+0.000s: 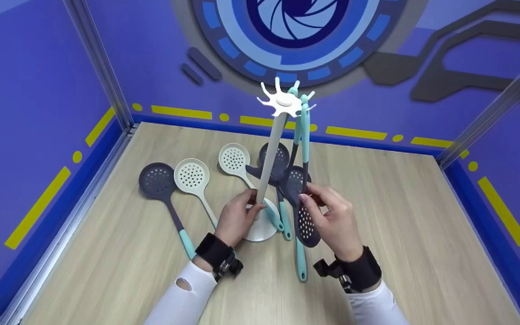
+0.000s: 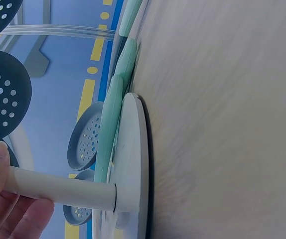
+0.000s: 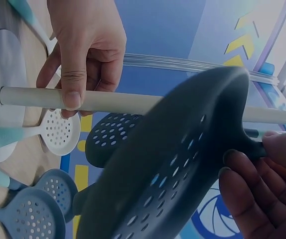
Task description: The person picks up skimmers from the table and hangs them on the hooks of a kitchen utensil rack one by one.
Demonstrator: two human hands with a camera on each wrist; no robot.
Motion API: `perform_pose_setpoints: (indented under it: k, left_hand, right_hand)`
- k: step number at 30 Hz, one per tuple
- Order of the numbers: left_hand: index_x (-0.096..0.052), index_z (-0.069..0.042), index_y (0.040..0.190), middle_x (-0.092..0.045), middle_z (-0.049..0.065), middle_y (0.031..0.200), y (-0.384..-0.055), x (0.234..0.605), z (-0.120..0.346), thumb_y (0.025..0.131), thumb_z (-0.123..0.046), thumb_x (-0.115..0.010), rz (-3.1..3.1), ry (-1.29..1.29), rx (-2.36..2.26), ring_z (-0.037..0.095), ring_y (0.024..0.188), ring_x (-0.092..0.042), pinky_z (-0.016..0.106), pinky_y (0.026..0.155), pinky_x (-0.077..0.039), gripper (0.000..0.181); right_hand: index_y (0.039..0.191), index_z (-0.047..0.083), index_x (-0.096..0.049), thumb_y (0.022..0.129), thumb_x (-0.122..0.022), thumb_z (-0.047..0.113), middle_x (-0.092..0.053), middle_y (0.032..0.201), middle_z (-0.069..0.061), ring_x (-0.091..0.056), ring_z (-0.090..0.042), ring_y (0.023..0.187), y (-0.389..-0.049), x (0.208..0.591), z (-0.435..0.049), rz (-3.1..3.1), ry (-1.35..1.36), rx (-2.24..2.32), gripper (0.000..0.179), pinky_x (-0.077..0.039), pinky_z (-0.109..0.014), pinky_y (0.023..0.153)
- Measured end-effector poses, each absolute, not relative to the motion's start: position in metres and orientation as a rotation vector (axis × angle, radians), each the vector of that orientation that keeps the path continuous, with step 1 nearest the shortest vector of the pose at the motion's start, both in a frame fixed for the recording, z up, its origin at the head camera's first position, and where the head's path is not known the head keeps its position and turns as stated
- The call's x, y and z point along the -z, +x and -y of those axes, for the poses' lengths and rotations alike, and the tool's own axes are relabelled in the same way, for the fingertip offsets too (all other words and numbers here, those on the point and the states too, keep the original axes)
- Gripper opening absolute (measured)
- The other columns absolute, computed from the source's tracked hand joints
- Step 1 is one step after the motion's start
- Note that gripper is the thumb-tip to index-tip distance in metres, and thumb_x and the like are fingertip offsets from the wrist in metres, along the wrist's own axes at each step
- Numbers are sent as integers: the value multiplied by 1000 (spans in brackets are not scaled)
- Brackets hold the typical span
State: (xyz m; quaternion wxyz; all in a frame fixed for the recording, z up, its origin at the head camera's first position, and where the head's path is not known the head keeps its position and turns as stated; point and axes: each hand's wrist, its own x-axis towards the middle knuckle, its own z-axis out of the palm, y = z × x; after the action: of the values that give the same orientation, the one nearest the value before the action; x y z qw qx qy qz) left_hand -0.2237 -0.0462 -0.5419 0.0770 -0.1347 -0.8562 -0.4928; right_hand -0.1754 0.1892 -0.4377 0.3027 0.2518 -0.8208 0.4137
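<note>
A white utensil stand has a round base (image 1: 260,234), an upright pole (image 1: 271,158) and a ring of curved hooks (image 1: 284,103) on top. My left hand (image 1: 235,219) grips the pole low down, thumb against it in the right wrist view. My right hand (image 1: 339,221) pinches the dark neck of a slotted spoon (image 1: 308,228), head down, its teal handle (image 1: 305,131) reaching up to the hooks. Whether that handle is hooked I cannot tell. Another teal-handled dark utensil (image 1: 293,153) hangs from the stand just behind; a dark slotted head (image 3: 110,134) shows beyond the pole.
Left of the stand lie a dark skimmer (image 1: 157,180) and two cream skimmers (image 1: 191,175). Behind and beside it are another dark skimmer (image 1: 276,155) and several teal handles (image 1: 301,262) on the wooden table (image 1: 106,280). Blue panels (image 1: 160,72) enclose the sides and back.
</note>
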Motion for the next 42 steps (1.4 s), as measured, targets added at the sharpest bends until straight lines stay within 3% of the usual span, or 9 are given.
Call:
perform_pose_setpoints:
  k: [6, 34, 42]
  left_hand:
    - [-67, -14, 124, -73, 2, 114, -224, 541, 46, 99, -21, -74, 2563, -398, 1482, 15, 108, -72, 23, 83, -62, 27]
    - [-67, -14, 124, -74, 3, 114, -223, 543, 45, 99, -24, -74, 2558, -401, 1447, 16, 106, -73, 22, 82, -62, 28]
    - [-66, -13, 126, -74, 4, 115, -223, 544, 45, 100, -26, -73, 2557, -402, 1444, 16, 107, -73, 20, 83, -61, 30]
  right_hand:
    - [122, 12, -76, 96, -75, 3, -76, 103, 1, -68, -10, 81, -174, 437, -187, 2183, 683, -1151, 28, -56, -14, 74]
    - [129, 3, -71, 94, -78, 4, -75, 105, -5, -71, -12, 86, -173, 444, -180, 2250, 670, -1118, 36, -58, -17, 76]
    - [132, 5, -70, 94, -78, 6, -75, 107, -5, -71, -10, 89, -174, 445, -177, 2248, 686, -1107, 39, -59, -19, 77]
